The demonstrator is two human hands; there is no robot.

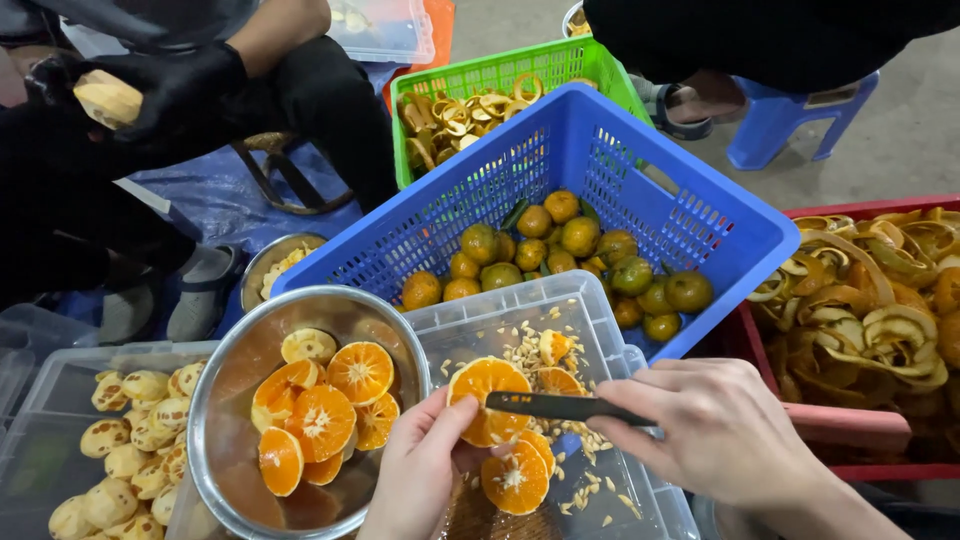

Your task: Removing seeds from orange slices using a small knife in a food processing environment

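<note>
Fingers of the left hand [420, 470] pinch an orange half [487, 398] cut-face up over the clear plastic tub [600, 330] strewn with seeds [520, 350]. The right hand [720, 430] is closed around a dark knife [560, 406], blade lying crosswise, tip touching the half's right edge. A steel bowl [215, 440] of halves sits just left.

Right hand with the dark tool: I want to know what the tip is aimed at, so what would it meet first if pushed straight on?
Probably the orange half held by the left hand; the right hand points its tool leftward across it.
</note>
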